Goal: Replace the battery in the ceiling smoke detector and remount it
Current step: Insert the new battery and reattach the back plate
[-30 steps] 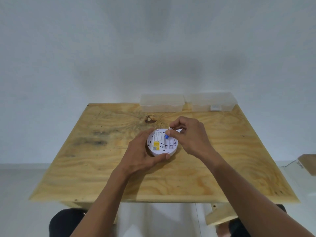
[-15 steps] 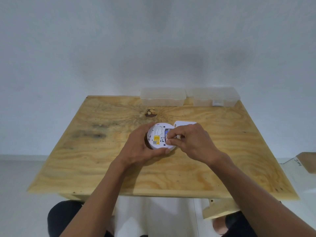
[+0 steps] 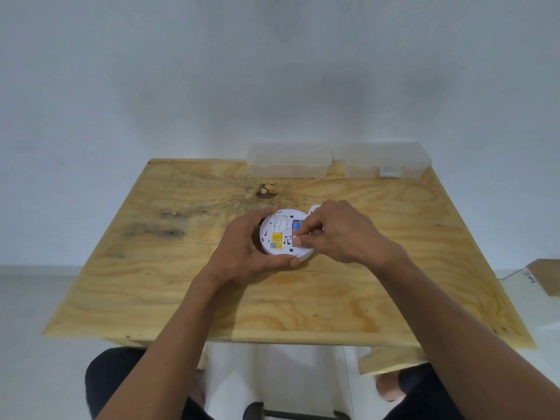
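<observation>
White cover [image 3: 314, 210] now behind detector [image 3: 280, 234].

plywood table [image 3: 303, 298] | smoke detector [image 3: 280, 234] | two clear boxes [image 3: 289, 160] at far edge

Right hand [image 3: 339, 234] hides smoke detector [image 3: 280, 234] right side; label print unreadable.

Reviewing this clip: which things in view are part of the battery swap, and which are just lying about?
In the job:
- smoke detector, lying back side up on the table
- blue battery in its compartment
- left hand steadying the detector
- right hand, fingertips at the battery
- white piece behind the right hand, possibly the cover

Lying about:
- two clear plastic boxes at the far edge
- cardboard box on the floor
</observation>
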